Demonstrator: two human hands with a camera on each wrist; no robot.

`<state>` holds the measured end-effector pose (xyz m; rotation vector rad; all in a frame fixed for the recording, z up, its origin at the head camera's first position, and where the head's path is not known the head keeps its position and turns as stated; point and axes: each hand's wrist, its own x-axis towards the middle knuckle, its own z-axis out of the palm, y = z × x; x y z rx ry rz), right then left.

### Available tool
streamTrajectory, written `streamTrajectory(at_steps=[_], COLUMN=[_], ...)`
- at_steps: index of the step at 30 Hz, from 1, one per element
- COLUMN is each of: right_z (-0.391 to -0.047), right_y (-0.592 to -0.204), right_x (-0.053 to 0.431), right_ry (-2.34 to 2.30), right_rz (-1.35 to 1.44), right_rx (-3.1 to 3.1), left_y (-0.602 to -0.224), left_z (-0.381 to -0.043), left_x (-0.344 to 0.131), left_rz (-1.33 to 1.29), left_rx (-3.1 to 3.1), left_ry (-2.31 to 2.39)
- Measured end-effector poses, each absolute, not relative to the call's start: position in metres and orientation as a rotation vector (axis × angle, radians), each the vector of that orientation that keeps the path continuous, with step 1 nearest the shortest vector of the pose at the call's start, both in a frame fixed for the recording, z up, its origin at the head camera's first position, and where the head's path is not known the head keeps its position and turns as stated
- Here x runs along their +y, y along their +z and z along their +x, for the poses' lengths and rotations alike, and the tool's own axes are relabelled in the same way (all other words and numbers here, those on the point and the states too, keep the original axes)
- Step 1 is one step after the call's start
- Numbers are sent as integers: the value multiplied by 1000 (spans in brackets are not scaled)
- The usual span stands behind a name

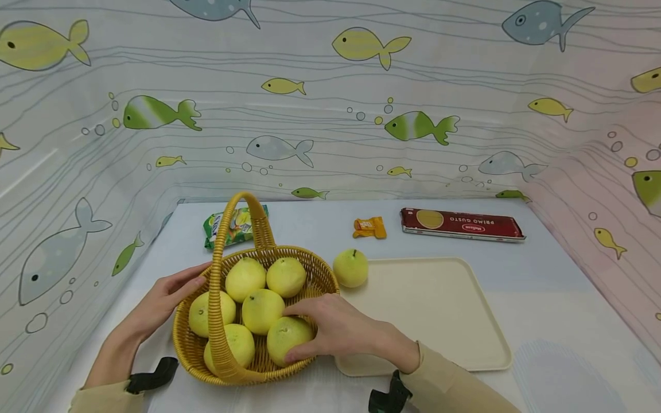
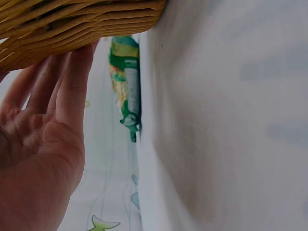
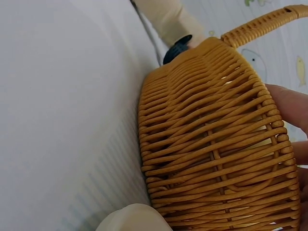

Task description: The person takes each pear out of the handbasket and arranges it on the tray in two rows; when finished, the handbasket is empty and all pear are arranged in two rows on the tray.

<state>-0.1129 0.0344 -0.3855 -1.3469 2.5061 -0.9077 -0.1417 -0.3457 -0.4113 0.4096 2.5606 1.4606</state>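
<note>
"So, where is the pear (image 1: 284,342) being handled?"

"Inside the basket (image 1: 321,274), at its near right side. The right hand (image 1: 342,327) reaches over the rim and pinches it, thumb on the near side and a finger on the far side."

"Can you see every finger of that hand?"

"No, the others are partly hidden, so I can't tell how each one lies."

"And the left hand (image 1: 164,297)?"

"Against the basket's left side. The left wrist view shows its fingers nearly straight, reaching up the woven outer wall, with no pear in them."

"What lies about the held pear?"

"Five more pears (image 1: 263,311), all in the basket: one just beyond it in the middle, two at the far side, two to the left. The tall handle (image 1: 219,338) arches over the left part."

"Anything outside?"

"Another pear (image 1: 351,268), just right of the basket, at the far left corner of the cream tray (image 1: 428,315)."

"Farther out?"

"Behind the basket lies a green bag (image 1: 238,225), partly covered by the handle. An orange packet (image 1: 369,228) lies beyond the tray, and a long red pack (image 1: 462,224) to the right of it. Past the white table (image 1: 310,223) rises a cloth (image 1: 330,115) printed with fish."
</note>
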Motion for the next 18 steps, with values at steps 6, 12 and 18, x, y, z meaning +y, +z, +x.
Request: streamTrajectory(at_steps=[6, 12, 18], right_z=[-113, -115, -117], right_y=[-387, -388, -388], right_x=[34, 35, 35], right_ry=[-927, -954, -939], right_rz=[-1362, -1392, -1428], right_rx=[2500, 2483, 2480], left_y=[-411, -412, -412], left_z=[-142, -141, -142], left_x=[-346, -346, -346], left_rz=[405, 408, 410], left_rx=[2561, 2563, 2560], left_ry=[1460, 1456, 1454])
